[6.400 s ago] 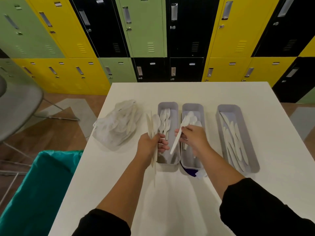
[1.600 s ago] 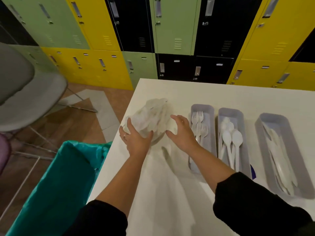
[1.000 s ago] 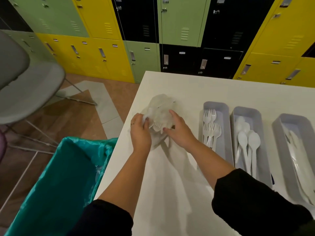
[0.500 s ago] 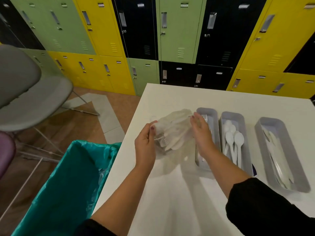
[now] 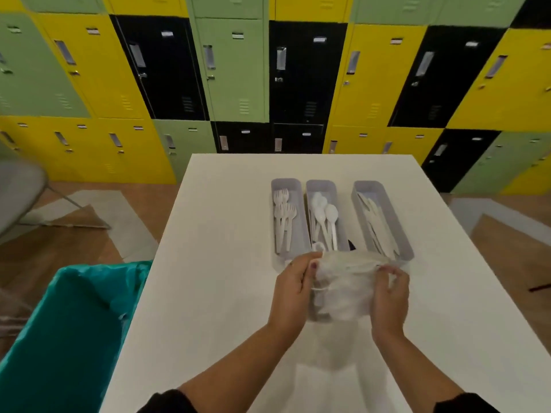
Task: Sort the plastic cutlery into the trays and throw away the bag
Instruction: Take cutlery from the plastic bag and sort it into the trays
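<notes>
Bag (image 5: 343, 281): clear thin plastic, held up between both hands over the near ends of the trays, just above the table (image 5: 208, 293). Left hand (image 5: 290, 289) pinches its left edge, right hand (image 5: 389, 293) its right edge; both closed on the film. White cutlery shows through it, so it is not yet empty.

Handling, judged: film soft, light, likely slippery; contents stiff but light and apt to spill if tipped. Best held at the mouth edges, with the load hanging below.

Beyond the hands, mid-table: fork tray (image 5: 287, 219), spoon tray (image 5: 325, 216), knife tray (image 5: 380, 219), side by side, each partly filled. Teal-lined bin (image 5: 68, 332) stands off the table's left edge. Far side: wall of yellow, green and black lockers (image 5: 235, 70); wood floor.
</notes>
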{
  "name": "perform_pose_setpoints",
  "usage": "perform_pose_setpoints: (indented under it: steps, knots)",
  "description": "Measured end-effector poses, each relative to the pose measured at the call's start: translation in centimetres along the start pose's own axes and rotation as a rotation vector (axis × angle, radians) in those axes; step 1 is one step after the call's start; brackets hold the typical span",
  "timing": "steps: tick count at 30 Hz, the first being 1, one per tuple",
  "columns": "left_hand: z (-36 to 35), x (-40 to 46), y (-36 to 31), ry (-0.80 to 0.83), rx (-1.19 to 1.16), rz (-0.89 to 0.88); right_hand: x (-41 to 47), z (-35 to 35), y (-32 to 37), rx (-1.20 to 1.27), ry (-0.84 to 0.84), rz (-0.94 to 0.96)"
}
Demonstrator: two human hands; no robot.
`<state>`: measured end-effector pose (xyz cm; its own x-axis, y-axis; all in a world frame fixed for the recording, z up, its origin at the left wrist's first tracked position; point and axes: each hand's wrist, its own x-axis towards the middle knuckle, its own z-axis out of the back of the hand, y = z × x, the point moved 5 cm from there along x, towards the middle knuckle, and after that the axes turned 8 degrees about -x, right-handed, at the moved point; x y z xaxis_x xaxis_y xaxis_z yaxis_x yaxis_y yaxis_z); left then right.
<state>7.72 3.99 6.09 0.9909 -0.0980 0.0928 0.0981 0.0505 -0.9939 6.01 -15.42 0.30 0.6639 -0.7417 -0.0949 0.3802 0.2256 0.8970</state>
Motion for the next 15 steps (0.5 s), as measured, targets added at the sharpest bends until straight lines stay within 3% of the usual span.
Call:
perform_pose_setpoints:
  steps: [8, 15]
  knots:
    - [-5.1, -3.7, 2.5, 0.141, 0.040, 0.010, -0.8, 5.3, -6.5, -0.099, -0.035, -0.078]
    - [-6.3, -4.5, 4.6, 0.112, 0.316, 0.033, -0.6, 6.5, -7.9, -0.199, 0.183, -0.012]
